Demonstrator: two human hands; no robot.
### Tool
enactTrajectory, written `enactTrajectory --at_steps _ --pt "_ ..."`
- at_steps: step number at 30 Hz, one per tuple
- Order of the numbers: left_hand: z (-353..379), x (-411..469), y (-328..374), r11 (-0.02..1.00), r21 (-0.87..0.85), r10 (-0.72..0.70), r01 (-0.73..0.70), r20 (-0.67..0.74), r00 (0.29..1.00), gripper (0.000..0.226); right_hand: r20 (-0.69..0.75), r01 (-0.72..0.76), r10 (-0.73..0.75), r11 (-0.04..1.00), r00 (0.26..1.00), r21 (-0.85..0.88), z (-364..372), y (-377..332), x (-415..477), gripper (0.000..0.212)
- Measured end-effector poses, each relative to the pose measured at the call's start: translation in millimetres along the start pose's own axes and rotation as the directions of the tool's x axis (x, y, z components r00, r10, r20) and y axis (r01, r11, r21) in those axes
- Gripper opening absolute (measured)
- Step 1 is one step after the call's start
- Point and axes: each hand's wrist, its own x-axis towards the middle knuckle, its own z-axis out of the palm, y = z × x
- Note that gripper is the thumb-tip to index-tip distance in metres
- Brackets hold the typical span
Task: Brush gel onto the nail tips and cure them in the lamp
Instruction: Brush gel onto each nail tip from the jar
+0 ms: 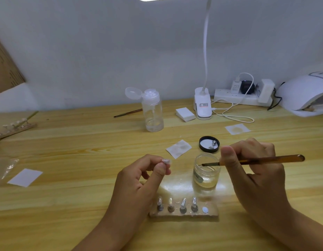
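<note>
Pale wood desk (75, 142) fills the lower half of the frame. At the right edge, against the wall, sits the white curing lamp (302, 95), well apart from both hands. The right hand (256, 173), at lower right, has its grip pinched round a brush (265, 160). The brush's long axis runs almost level across the frame: the dark bristles point left at the mouth of an open glass jar (207, 174), and the amber handle end points right and slightly up. The left hand (137, 180), lower centre, pinches a clear nail tip (166, 161) between thumb and forefinger, above the desk and left of the jar. At bottom centre a holder strip (184, 215) carries four more tips on pegs, in a left-to-right row. A black lid (209, 144) lies upturned just behind the jar.
</note>
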Motion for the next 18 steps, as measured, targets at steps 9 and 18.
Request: enactTrajectory --at_steps 9,18 --pt "0.1 -0.5 2.0 1.000 -0.001 -0.018 0.018 0.003 1.000 0.014 -0.001 0.034 -0.034 0.999 0.999 -0.008 1.0 3.2 -0.6 0.036" --pt "-0.5 -0.9 4.6 1.000 -0.011 -0.016 0.017 0.012 1.000 0.014 0.001 0.002 -0.002 1.000 1.000 0.008 1.4 3.4 -0.8 0.037"
